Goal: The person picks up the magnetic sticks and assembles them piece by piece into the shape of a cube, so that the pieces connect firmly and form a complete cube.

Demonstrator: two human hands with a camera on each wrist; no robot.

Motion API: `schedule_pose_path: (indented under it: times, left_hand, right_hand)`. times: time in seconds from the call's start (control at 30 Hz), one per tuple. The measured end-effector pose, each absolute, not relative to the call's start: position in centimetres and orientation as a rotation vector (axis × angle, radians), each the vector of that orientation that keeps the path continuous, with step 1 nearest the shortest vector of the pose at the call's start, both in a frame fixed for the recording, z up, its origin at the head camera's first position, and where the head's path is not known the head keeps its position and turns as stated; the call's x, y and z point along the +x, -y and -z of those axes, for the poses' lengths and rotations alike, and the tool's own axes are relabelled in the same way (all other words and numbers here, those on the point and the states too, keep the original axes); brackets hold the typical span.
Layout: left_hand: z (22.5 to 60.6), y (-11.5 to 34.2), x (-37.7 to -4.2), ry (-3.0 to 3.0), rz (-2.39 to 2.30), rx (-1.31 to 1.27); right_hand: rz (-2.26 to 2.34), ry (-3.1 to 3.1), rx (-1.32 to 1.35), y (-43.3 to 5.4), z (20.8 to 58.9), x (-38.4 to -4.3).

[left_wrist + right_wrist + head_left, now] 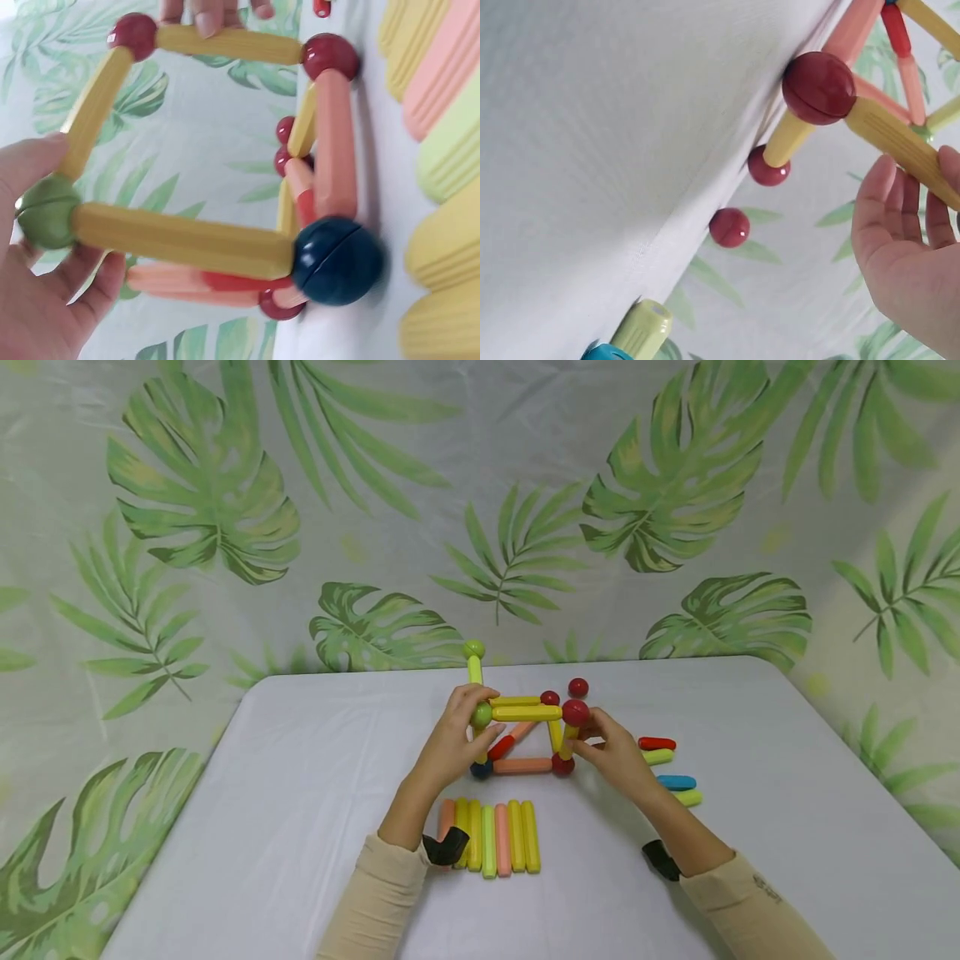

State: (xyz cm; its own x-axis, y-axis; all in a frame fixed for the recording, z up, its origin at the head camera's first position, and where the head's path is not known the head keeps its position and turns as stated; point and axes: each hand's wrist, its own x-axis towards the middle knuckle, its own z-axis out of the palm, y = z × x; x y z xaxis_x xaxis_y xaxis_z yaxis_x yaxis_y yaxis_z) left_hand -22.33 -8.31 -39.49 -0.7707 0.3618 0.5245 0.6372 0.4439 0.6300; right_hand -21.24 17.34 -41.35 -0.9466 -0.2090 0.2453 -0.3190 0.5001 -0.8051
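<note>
A frame of sticks and balls stands on the table. My left hand (446, 742) grips a green ball (49, 212) at its upper left corner, the thumb lying by the top yellow stick (527, 713). At the right side, my right hand (615, 752) pinches an upright yellow stick (904, 146) below a red ball (575, 712). Low down, a pink stick (522, 766) joins a dark blue ball (337, 260) to another red ball (819, 88). Behind the left hand, a light green stick (475, 670) rises to a second green ball (473, 649).
A row of yellow, pink and green sticks (489, 841) lies in front of the frame, partly behind the left wrist. One loose red ball (578, 687) sits at the back. Red, green and blue sticks (677, 782) lie to the right, near the right forearm.
</note>
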Motion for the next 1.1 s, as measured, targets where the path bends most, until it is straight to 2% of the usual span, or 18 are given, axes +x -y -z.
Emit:
schedule_pose_path:
  times: [0.63,0.9,1.1]
  left_hand:
    - [38.6,10.2,-22.1,2.413,1.249,-0.822]
    - [40.0,12.7,-19.9,2.541,1.128,-0.732]
    - [42.0,14.4,-17.0,2.834,1.128,-0.551]
  right_hand:
    - [-1.254,2.476,0.642,-18.3,40.7,-21.2]
    - [-1.151,2.608,0.616,-22.8,39.6,-18.7]
    - [-1.046,2.765,0.615,-26.9,40.2,-16.5]
